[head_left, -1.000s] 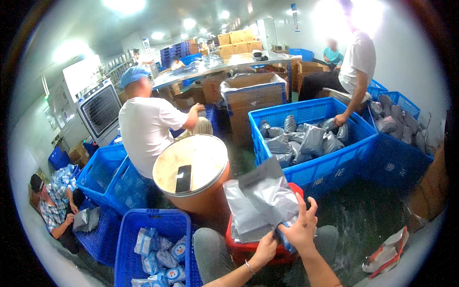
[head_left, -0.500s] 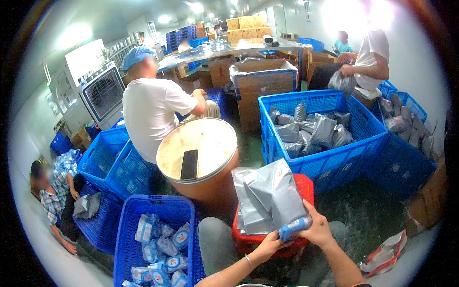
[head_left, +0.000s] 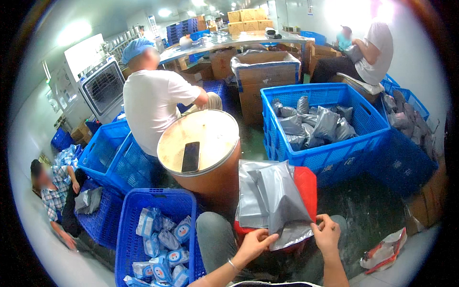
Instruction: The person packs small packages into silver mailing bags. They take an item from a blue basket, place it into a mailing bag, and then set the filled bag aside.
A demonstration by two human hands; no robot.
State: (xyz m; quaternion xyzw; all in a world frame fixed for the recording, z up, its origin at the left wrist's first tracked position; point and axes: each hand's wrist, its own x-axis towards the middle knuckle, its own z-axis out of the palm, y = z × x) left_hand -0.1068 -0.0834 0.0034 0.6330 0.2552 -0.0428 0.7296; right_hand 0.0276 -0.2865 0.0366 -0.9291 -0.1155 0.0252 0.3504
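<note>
In the head view, a grey bag (head_left: 288, 205) is held by its near edge, over a red stool (head_left: 306, 184) topped with other flat bags (head_left: 252, 210). The two hands are apart: one side of the edge is pinched by the left hand (head_left: 256, 245), the other by the right hand (head_left: 327, 234). Whether anything lies inside cannot be told. The edge is best kept evenly taut between both pinches, so that no crease is trapped, and the flat bags should not be dragged along.

Blue-and-white packs (head_left: 164, 270) are heaped in a blue basket (head_left: 158, 192) beside the left knee. Bulging grey parcels (head_left: 326, 123) are held in a large blue crate (head_left: 330, 168) beyond the stool. More parcels (head_left: 404, 122) are piled at another crate (head_left: 401, 160), farther right. A phone (head_left: 191, 157) is laid on the drum (head_left: 215, 129).
</note>
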